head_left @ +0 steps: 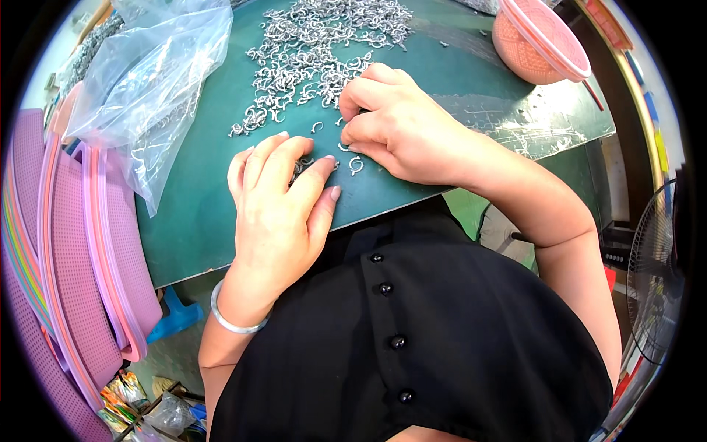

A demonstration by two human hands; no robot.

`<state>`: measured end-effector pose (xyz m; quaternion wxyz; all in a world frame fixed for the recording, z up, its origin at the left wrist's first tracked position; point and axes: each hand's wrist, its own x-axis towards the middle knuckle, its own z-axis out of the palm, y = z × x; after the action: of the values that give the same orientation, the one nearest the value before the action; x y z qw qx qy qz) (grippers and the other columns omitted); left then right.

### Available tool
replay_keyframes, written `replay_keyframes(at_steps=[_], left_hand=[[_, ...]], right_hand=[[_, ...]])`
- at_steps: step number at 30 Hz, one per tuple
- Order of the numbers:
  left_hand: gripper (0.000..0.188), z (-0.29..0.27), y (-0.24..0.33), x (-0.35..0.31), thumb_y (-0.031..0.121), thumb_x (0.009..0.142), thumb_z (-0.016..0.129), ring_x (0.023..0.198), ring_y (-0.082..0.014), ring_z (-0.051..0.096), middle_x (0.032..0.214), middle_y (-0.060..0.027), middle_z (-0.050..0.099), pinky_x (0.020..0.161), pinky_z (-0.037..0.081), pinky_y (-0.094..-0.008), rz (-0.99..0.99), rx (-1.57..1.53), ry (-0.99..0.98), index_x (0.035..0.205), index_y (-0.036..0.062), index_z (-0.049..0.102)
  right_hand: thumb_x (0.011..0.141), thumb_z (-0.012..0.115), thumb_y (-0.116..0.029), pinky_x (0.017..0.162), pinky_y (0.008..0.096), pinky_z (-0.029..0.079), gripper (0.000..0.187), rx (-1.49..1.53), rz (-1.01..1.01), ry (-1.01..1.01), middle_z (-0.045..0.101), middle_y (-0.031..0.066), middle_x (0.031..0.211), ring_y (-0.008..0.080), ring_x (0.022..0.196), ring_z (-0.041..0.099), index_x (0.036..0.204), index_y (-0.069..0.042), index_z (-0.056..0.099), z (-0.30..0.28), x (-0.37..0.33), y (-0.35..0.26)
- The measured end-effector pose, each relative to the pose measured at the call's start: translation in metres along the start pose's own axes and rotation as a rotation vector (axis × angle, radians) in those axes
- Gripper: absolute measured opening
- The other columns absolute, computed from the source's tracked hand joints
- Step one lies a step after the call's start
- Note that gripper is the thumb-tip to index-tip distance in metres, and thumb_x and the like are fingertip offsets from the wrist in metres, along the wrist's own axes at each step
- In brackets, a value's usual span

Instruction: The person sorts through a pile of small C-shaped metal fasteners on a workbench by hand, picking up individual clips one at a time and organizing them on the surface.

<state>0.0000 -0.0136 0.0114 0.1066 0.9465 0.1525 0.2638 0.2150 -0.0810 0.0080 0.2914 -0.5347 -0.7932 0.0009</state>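
A heap of small silver metal hook rings (317,44) spreads over the green tabletop (191,206). My left hand (272,199), a pale bangle on its wrist, lies at the near edge with fingers bent round several rings (300,169), partly hidden beneath them. To its right, my right hand (401,121) is closed in a pinch against the near side of the heap; a ring (344,147) shows at its thumb and fingertip. One loose hook ring (356,165) lies just below that thumb, and another (317,127) sits between the two hands.
A clear plastic bag (155,88) droops over the table's left side, above stacked purple perforated baskets (114,243). At the far right of the table stands a pink basket (526,44). A black fan (652,272) is beyond my right arm.
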Motion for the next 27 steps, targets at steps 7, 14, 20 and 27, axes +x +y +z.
replay_keyframes(at_steps=[7, 14, 20, 27], left_hand=[[0.026, 0.000, 0.000, -0.001, 0.011, 0.075, 0.075, 0.114, -0.0327, 0.054, 0.112, -0.0120, 0.061, 0.102, 0.035, -0.0480, -0.003, -0.011, 0.006, 0.100, 0.0046, 0.071], [0.025, 0.000, -0.001, 0.002, 0.008, 0.077, 0.073, 0.111, -0.0328, 0.058, 0.110, -0.0118, 0.064, 0.098, 0.039, -0.0426, -0.015, -0.012, 0.034, 0.101, 0.0040, 0.071], [0.016, 0.005, 0.002, 0.012, 0.008, 0.077, 0.076, 0.087, -0.0254, 0.061, 0.092, -0.0071, 0.064, 0.081, 0.044, -0.0363, -0.190, -0.463, 0.183, 0.093, 0.0061, 0.072], [0.011, 0.011, 0.001, 0.015, 0.006, 0.073, 0.078, 0.081, -0.0225, 0.061, 0.083, -0.0045, 0.064, 0.077, 0.042, -0.0352, -0.088, -0.347, 0.309, 0.083, 0.0075, 0.073]], right_hand=[[0.080, 0.068, -0.012, 0.085, 0.0398, 0.041, 0.004, 0.018, -0.005, -0.018, 0.058, 0.0042, 0.096, 0.0262, 0.100, 0.052, 0.078, -0.008, 0.068, 0.001, 0.001, 0.000], [0.075, 0.074, -0.003, 0.082, 0.0362, 0.045, 0.014, 0.157, -0.090, 0.114, 0.060, 0.0051, 0.098, 0.0272, 0.093, 0.054, 0.084, -0.006, 0.064, -0.007, 0.002, 0.002], [0.076, 0.075, -0.007, 0.084, 0.0372, 0.044, 0.014, 0.162, -0.174, 0.271, 0.058, 0.0036, 0.096, 0.0268, 0.092, 0.053, 0.085, -0.009, 0.065, -0.010, 0.002, -0.013], [0.073, 0.077, -0.002, 0.077, 0.0363, 0.047, 0.018, 0.119, -0.175, 0.310, 0.062, 0.0057, 0.096, 0.0271, 0.089, 0.056, 0.086, -0.007, 0.066, -0.010, 0.000, -0.017]])
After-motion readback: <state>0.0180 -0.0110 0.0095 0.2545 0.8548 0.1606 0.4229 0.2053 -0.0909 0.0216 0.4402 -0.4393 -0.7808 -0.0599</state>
